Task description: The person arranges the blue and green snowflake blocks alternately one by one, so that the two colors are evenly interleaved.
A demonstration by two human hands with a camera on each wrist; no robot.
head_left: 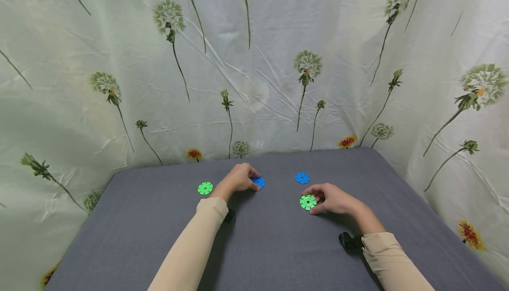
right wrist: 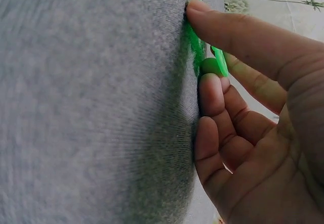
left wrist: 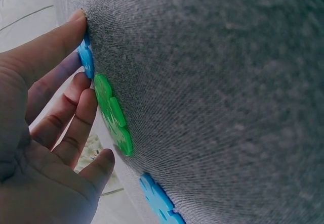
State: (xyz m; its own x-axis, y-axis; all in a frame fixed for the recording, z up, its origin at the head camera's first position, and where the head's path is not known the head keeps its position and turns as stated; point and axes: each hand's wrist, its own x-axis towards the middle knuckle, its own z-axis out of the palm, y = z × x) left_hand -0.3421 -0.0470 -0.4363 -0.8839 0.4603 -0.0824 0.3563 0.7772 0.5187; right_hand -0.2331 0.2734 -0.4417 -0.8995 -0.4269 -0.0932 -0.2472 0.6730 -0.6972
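Note:
On the grey cloth, my left hand point(head_left: 240, 177) pinches a blue notched disc point(head_left: 260, 182) between thumb and fingers at its edges. To the right, my right hand point(head_left: 333, 200) holds a green notched disc point(head_left: 308, 202) by its rim, close above or on the cloth; I cannot tell which. Another green disc point(head_left: 205, 188) lies flat left of my left wrist. Beyond my right hand lies a second blue disc point(head_left: 302, 178). In the left wrist view, a green disc point(left wrist: 112, 115) and a blue disc point(left wrist: 159, 201) lie below the pinched blue one point(left wrist: 85, 58). Green plastic point(right wrist: 220, 62) shows between my right fingers.
The grey cloth point(head_left: 262, 247) covers a table that ends at a back edge before a pale curtain point(head_left: 262, 83) printed with dandelions. Dark wrist cameras point(head_left: 350, 241) sit under both wrists, near the cloth.

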